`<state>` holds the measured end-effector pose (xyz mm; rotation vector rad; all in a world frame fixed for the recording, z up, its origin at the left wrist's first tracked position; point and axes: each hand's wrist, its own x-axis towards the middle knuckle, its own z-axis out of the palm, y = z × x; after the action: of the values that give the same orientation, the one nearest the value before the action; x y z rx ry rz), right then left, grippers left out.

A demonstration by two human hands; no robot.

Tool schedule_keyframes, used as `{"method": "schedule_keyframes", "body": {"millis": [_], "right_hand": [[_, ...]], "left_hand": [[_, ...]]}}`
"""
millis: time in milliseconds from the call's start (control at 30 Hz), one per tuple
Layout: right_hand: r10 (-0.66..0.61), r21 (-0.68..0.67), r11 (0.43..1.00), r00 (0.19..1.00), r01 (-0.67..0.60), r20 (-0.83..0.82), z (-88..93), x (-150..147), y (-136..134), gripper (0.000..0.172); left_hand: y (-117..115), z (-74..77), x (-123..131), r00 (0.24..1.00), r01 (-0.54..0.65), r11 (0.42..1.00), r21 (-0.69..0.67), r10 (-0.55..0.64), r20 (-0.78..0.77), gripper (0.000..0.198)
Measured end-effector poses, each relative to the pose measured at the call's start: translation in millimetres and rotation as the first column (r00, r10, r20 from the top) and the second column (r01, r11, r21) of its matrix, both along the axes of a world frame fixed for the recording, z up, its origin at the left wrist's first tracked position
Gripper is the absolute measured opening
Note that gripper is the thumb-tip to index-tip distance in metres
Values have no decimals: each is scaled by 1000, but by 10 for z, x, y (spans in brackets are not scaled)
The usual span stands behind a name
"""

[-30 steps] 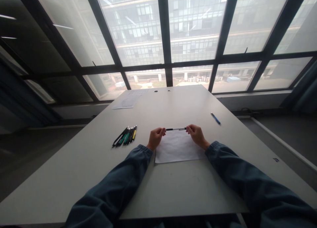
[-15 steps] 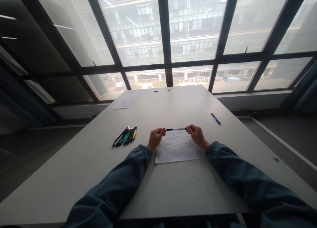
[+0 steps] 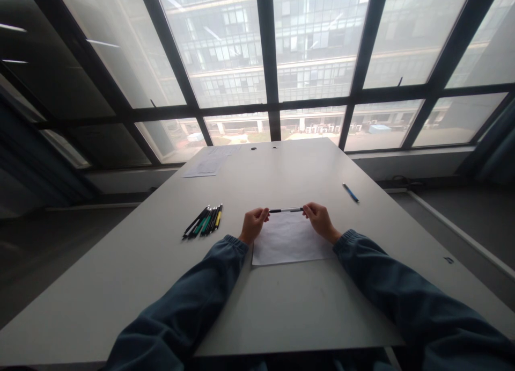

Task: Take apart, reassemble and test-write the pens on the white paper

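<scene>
A pen [image 3: 285, 210] with a black grip and a clear barrel lies level between my two hands. My left hand [image 3: 254, 222] pinches its black end, and my right hand [image 3: 319, 219] pinches the opposite end; the fingertips hide both tips. Beneath and nearer to me is a sheet of white paper [image 3: 292, 242], its far edge close to the pen and its sides partly covered by my hands. Left of my left hand, several pens [image 3: 204, 222] in black, green and yellow lie side by side.
A blue pen [image 3: 351, 193] rests on the white table [image 3: 293, 312] to the right. Printed sheets [image 3: 205, 164] lie at the far left. A small dark object [image 3: 448, 260] sits near the right edge. Large windows [image 3: 314, 43] stand beyond the table.
Both hands keep their places and their hold on the pen. The pen seems slightly rolled about its length, its clip showing less plainly now.
</scene>
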<state>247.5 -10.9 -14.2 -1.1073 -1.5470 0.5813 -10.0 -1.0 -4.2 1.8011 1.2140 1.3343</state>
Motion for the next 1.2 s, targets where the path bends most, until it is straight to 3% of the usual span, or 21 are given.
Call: {"method": "schedule_keyframes", "body": {"millis": [1200], "right_hand": [[3,-1,1000,1000,-3,4,-68,21,33,39]], "left_hand": [[1,-19,-5,1000,2,1000,-13,-2,-8,49]]}}
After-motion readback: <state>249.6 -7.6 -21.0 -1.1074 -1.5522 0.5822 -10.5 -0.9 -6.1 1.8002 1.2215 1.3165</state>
